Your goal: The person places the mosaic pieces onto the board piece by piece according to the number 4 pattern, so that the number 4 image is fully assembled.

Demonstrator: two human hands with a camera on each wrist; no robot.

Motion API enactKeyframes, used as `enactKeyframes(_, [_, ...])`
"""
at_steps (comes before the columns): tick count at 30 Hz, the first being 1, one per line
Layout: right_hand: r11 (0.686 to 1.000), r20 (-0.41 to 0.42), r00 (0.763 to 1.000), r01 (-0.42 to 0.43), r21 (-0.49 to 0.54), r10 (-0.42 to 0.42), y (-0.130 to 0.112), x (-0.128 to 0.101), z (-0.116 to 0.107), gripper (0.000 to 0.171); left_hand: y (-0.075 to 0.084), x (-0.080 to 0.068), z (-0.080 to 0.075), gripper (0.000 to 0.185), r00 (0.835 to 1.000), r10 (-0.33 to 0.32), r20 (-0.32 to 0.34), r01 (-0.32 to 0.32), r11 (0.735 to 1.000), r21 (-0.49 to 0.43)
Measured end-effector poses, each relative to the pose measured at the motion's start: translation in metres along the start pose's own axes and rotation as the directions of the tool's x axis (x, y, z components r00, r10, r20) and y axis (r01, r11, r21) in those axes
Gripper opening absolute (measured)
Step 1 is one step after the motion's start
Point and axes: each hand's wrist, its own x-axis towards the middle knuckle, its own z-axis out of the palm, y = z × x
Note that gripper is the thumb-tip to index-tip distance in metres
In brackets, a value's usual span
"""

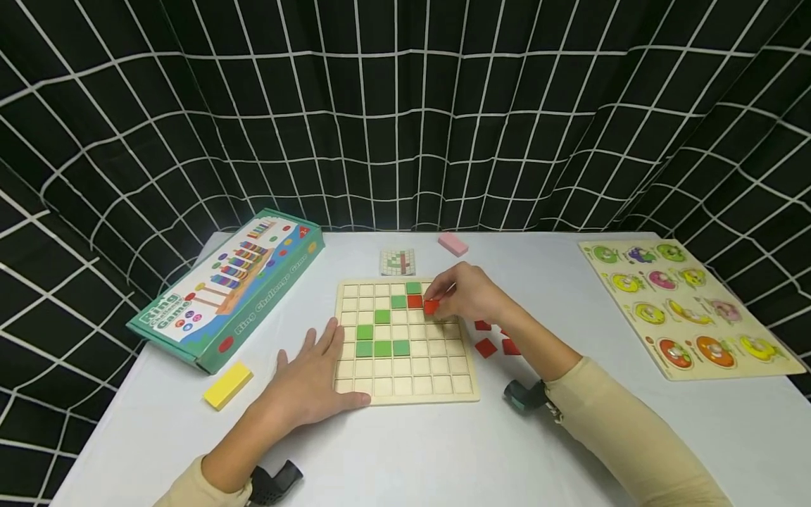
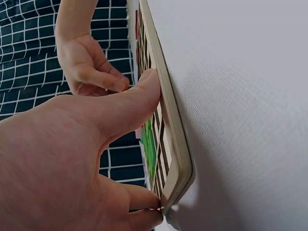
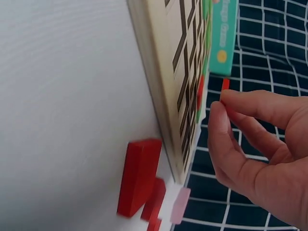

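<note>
A wooden grid board (image 1: 405, 384) lies on the white table, with several green tiles (image 1: 382, 347) and one red tile (image 1: 415, 301) set in its cells. My right hand (image 1: 465, 296) pinches a red tile (image 1: 431, 306) just above the board's upper right cells; the same red tile (image 3: 224, 85) shows between fingertips in the right wrist view. My left hand (image 1: 310, 380) lies flat on the table at the board's left edge, thumb (image 2: 137, 96) against the board's frame (image 2: 175, 144). Loose red tiles (image 1: 486, 346) lie right of the board.
A green game box (image 1: 231, 289) lies at the left, a yellow block (image 1: 228, 385) in front of it. A pink block (image 1: 453, 243) and a small pattern card (image 1: 398, 262) sit behind the board. A fruit peg puzzle (image 1: 687, 306) lies at the right. Grid-patterned curtains enclose the table.
</note>
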Motion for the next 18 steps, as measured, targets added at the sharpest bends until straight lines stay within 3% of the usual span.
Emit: enactKeyframes(18, [1.000, 0.037, 0.999, 0.013, -0.028, -0.012, -0.017, 0.009, 0.014, 0.026, 0.000, 0.001, -0.001, 0.120, 1.000, 0.012, 0.002, -0.012, 1.000, 0.006])
